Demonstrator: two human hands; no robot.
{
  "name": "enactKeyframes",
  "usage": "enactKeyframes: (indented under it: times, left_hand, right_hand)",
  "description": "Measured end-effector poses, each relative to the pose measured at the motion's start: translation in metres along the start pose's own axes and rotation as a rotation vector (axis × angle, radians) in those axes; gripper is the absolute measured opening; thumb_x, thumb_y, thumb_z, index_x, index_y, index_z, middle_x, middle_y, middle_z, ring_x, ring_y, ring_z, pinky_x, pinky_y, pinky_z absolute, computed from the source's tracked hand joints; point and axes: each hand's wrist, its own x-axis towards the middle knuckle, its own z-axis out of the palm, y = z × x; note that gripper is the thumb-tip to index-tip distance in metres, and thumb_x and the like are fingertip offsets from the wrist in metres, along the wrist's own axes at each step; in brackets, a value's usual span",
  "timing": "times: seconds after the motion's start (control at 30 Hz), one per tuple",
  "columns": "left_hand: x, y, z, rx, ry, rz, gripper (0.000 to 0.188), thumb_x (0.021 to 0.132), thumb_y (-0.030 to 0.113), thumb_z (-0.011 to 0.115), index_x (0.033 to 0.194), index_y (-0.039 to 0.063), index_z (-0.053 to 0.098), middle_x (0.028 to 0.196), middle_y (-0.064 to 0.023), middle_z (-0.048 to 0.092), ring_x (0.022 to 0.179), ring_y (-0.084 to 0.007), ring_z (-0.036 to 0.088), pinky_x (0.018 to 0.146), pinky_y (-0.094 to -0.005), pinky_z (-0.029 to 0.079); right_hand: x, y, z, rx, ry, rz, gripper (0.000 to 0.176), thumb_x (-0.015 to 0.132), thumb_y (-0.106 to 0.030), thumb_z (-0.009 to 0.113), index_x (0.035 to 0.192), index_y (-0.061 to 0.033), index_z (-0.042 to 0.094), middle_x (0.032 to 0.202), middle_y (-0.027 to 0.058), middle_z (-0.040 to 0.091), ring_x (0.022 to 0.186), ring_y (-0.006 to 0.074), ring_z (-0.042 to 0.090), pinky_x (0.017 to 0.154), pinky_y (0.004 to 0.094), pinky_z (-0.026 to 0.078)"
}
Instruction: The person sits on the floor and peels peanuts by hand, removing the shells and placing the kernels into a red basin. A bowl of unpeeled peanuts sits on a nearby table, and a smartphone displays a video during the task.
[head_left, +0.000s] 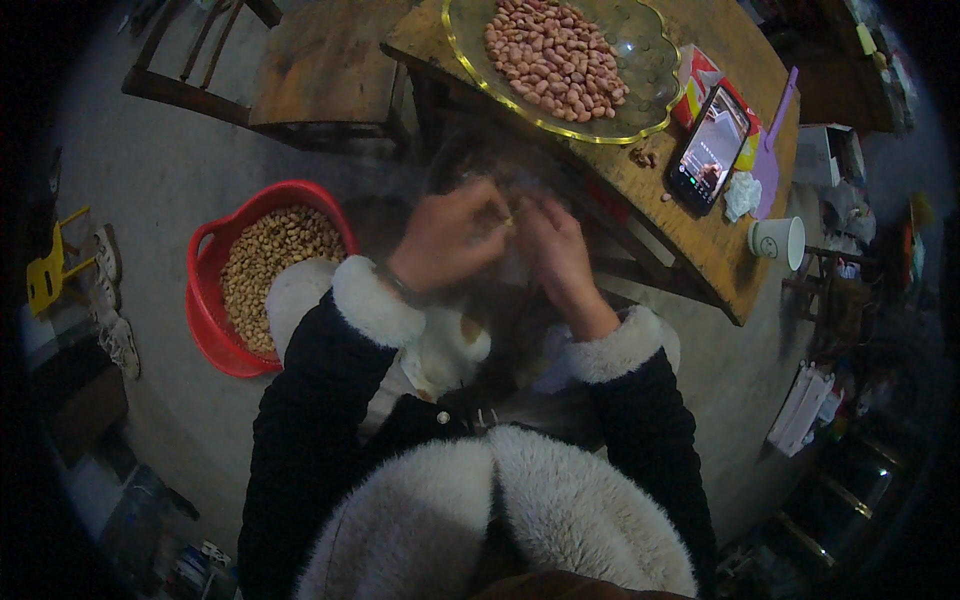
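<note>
My left hand and my right hand meet in front of me, below the table's near edge. A small pale piece, probably peanut shell, shows at the left fingertips. The right fingers are curled close beside it and partly blurred, so what they hold is unclear. Left of my left hand, a red plastic basket holds many unshelled peanuts. Beyond my hands, a gold-rimmed glass bowl on the table holds a heap of reddish shelled peanuts.
The wooden table carries a lit phone, a red-and-yellow packet, crumpled tissue, a purple plastic fan and a paper cup. A wooden chair stands at upper left. Shoes lie far left.
</note>
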Motion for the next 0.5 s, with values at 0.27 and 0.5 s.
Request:
enactKeyframes:
  times: [0.27,0.5]
  left_hand:
    - [0.0,0.004,-0.001,0.445,-0.112,0.13,0.026,0.07,0.011,0.066,0.091,0.007,0.053,0.09,-0.0126,0.059,0.07,-0.0331,0.06,0.057,-0.0398,0.047]
    - [0.002,0.008,-0.004,0.12,-0.031,-0.109,0.029,0.078,0.014,0.067,0.101,0.006,0.052,0.09,-0.0073,0.058,0.061,-0.0186,0.057,0.054,-0.0307,0.045]
  right_hand:
    - [0.003,0.008,-0.004,-0.071,-0.096,0.172,0.037,0.095,-0.038,0.043,0.081,-0.0092,0.059,0.064,-0.0026,0.052,0.054,0.0065,0.042,0.047,0.0224,0.03]
    - [0.0,0.0,0.0,0.004,0.055,0.076,0.032,0.095,-0.032,0.046,0.085,-0.0051,0.061,0.065,-0.0028,0.051,0.055,0.006,0.04,0.049,0.0217,0.034]
